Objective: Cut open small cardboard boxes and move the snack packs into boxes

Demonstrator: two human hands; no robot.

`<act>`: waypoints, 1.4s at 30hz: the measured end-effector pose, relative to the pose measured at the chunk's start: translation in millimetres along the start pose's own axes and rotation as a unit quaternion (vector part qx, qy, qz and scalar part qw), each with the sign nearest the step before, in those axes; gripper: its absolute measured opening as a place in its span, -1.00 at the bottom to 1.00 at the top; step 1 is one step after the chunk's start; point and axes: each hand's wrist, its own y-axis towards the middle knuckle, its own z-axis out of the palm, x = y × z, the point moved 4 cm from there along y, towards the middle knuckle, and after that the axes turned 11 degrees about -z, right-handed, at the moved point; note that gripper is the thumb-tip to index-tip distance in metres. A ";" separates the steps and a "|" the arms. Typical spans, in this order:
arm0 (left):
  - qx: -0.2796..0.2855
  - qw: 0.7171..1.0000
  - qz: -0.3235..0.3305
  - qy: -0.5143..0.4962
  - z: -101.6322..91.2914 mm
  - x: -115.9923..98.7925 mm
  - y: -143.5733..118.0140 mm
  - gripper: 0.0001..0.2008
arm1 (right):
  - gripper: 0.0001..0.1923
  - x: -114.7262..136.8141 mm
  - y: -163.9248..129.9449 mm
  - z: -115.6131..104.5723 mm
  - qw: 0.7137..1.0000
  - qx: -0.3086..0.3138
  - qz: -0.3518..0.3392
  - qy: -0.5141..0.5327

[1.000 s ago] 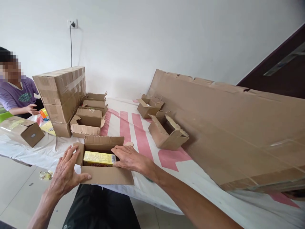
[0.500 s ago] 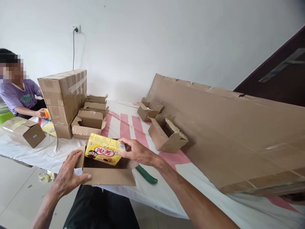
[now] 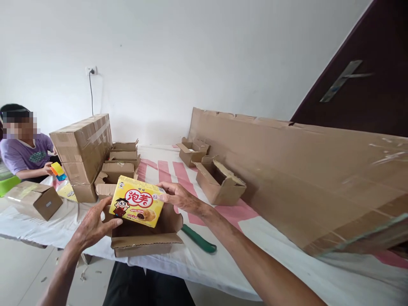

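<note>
Step in hand looks like holding the yellow box (image 3: pixel 137 202) tilted above the open carton (image 3: pixel 146 248), right hand (image 3: pixel 181 198) pinching it, left hand (image 3: pixel 94 223) spread at the carton's left end, box contact unclear; next move likely calls for steady grip clear of the carton.

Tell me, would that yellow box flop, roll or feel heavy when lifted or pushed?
The yellow box probably stays stiff, as its edges look straight. Its flat faces suggest sliding rather than rolling. It may feel light for its size, since the pictured pastry hints at airy contents.
</note>
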 end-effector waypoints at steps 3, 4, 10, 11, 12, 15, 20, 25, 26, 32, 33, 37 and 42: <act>0.036 0.996 0.023 -0.083 -3.5 -18.4 8.3 -0.38 | -0.44 2.5 5.2 1.7 0.999 -0.009 -0.021 0.024; 0.048 0.993 0.024 -0.107 -3.1 -21.7 11.3 -0.42 | -0.43 2.7 7.4 2.8 0.999 -0.013 -0.026 0.030; 0.117 0.941 -0.013 -0.316 8.6 -19.5 31.6 -0.35 | -0.37 -9.9 19.8 11.2 0.988 -0.105 -0.080 0.086; 0.112 0.932 -0.019 -0.344 9.9 -18.5 34.2 -0.34 | -0.36 -13.8 20.6 13.5 0.984 -0.123 -0.093 0.094; 0.102 0.926 -0.024 -0.363 10.8 -18.1 36.3 -0.34 | -0.35 -17.7 20.9 16.4 0.980 -0.137 -0.103 0.099; 0.062 0.915 -0.031 -0.397 12.6 -20.4 40.7 -0.33 | -0.36 -26.6 20.0 27.1 0.979 -0.139 -0.115 0.095; 0.034 0.907 -0.032 -0.417 23.1 -26.5 47.6 -0.33 | -0.34 -32.7 19.0 34.0 0.986 -0.128 -0.090 0.064; 0.032 0.910 -0.034 -0.412 39.0 -21.1 54.9 -0.33 | -0.31 -46.1 21.6 28.3 0.988 -0.135 -0.065 0.036; 0.032 0.911 -0.037 -0.410 41.8 -19.1 56.1 -0.32 | -0.31 -49.5 21.8 27.6 0.988 -0.138 -0.064 0.034; 0.044 0.906 -0.079 -0.415 56.0 -7.5 61.4 -0.33 | -0.32 -68.8 22.0 28.0 0.987 -0.149 -0.044 0.028; 0.046 0.903 -0.085 -0.418 57.6 -6.5 62.1 -0.32 | -0.32 -71.4 22.3 28.4 0.988 -0.149 -0.040 0.030; 0.044 0.900 -0.102 -0.422 60.2 -6.4 64.0 -0.27 | -0.26 -79.1 23.3 29.1 0.988 -0.146 -0.025 0.042; 0.035 0.906 -0.116 -0.406 59.5 -6.7 64.5 -0.28 | -0.28 -81.5 23.8 28.9 0.988 -0.145 -0.021 0.054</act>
